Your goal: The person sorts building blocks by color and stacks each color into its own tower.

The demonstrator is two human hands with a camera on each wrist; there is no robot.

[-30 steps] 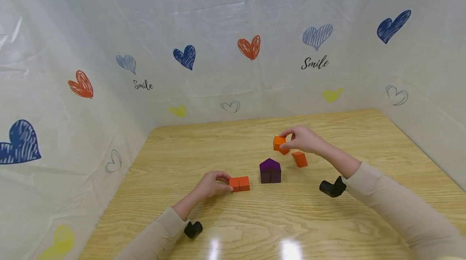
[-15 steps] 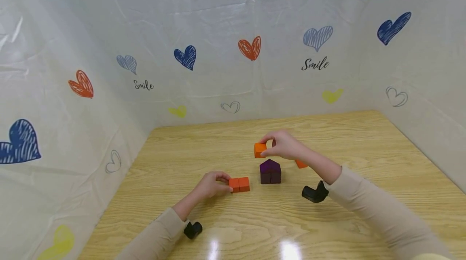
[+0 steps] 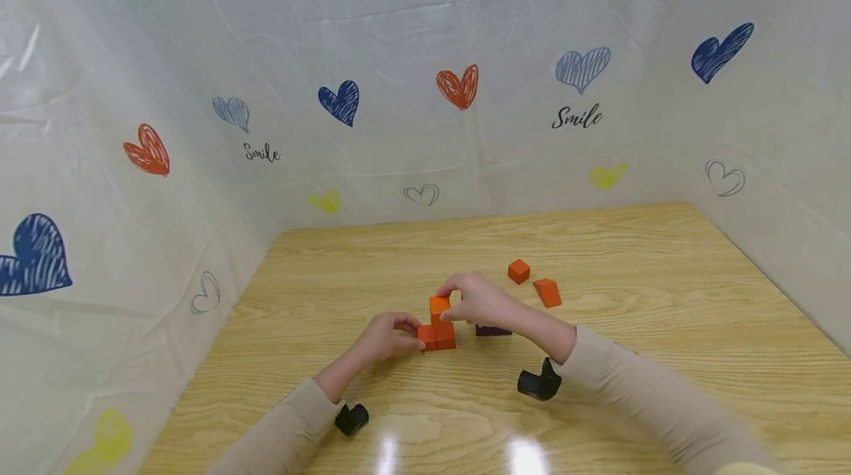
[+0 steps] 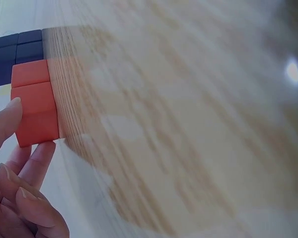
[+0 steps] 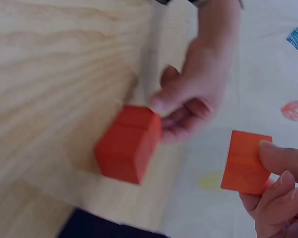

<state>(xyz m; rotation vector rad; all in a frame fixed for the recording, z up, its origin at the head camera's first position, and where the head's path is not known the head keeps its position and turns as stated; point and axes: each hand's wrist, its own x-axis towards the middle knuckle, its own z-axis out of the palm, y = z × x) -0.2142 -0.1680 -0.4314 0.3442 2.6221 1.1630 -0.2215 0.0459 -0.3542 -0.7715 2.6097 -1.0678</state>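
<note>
Two orange-red cubes stand side by side on the table in the head view. My left hand [image 3: 385, 336] pinches the left cube [image 3: 427, 337], its thumb on one face and fingertips against another. Beside it, touching, is the right cube [image 3: 446, 336]. My right hand [image 3: 480, 301] pinches a brighter orange cube [image 5: 246, 161] between thumb and fingers. That cube hangs just above the pair in the head view, and the right wrist view shows it apart from them. Dark purple blocks [image 3: 493, 330] stand to the right, mostly hidden behind my right hand.
Farther back right on the wooden table [image 3: 359, 261] lie a loose orange cube [image 3: 518, 271] and a slanted orange block [image 3: 548, 292]. A pale sheet printed with hearts [image 3: 505, 150] hangs along the back and sides.
My right hand has carried the orange cube left from the back right, past the purple blocks, and lower over the pair. My left hand has stayed in place.
</note>
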